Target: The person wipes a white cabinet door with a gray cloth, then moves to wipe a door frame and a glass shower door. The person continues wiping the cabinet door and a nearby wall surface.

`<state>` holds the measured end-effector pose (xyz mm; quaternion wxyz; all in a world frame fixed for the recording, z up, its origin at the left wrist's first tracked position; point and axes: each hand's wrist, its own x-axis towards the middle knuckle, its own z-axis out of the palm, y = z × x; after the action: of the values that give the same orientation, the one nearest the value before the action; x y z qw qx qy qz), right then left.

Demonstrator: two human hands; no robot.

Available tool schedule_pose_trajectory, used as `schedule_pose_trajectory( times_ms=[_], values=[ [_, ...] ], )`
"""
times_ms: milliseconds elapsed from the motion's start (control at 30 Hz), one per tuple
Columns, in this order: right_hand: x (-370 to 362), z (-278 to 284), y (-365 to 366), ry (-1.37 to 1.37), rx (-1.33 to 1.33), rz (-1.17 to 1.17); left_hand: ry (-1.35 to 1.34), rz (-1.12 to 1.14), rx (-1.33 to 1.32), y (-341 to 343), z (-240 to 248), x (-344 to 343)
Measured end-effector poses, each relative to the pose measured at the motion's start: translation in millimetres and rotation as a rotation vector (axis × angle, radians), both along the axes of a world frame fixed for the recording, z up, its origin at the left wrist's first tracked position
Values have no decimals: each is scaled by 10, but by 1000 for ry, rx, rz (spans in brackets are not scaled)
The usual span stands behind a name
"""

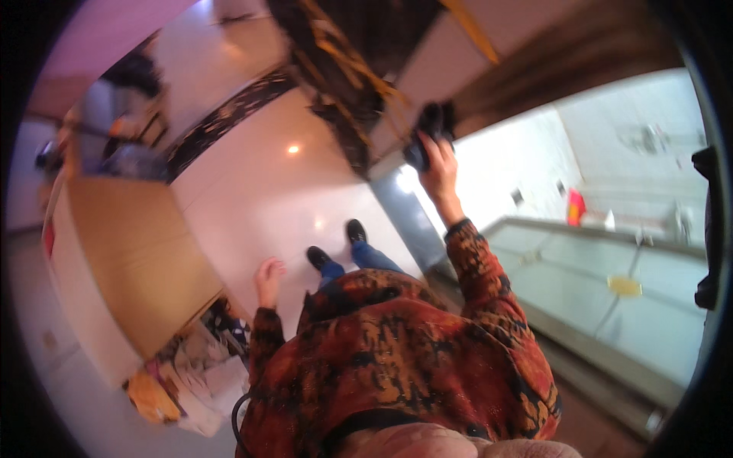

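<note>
My right hand [439, 164] reaches forward to the right, its fingers closed around a black shoe-like thing [418, 151]. Blur hides the exact kind of this thing; it shows two dark lobes, one at either side of my fingers. Beside the thing is the frame of a bright doorway. My left hand [268, 276] hangs low at my left side with the fingers apart and nothing in it. Pale floor tiles [244, 221] lie below that hand. My feet, in black shoes [356, 231], stand on the same floor.
To the left stands a box-like tan cabinet or table [141, 252], with a heap of cloth [202, 374] at its near end. On the right, a brightly lit tiled room [527, 160] opens beyond a raised sill, with a red item [576, 206] inside. Dark patterned furniture [343, 69] stands ahead.
</note>
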<state>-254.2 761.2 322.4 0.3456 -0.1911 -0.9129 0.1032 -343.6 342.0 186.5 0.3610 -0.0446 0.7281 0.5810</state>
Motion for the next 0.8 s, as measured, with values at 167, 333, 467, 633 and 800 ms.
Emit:
schedule_pose_trajectory(
  times_ms=[167, 333, 467, 633, 800],
  values=[
    [222, -860, 25, -387, -666, 6, 63, 42, 58, -110, -270, 454],
    [444, -1390, -67, -494, -1299, 50, -43, 219, -12, -58, -227, 678],
    [276, -1613, -325, -625, -1356, 232, -129, 334, -36, -110, -145, 782],
    [-353, -1639, -642, -797, -1170, 331, -12, 536, 12, -487, -85, 528],
    [-873, -1503, -1134, -853, -1001, 297, 616, 735, -464, -1466, 453, -302]
  ],
)
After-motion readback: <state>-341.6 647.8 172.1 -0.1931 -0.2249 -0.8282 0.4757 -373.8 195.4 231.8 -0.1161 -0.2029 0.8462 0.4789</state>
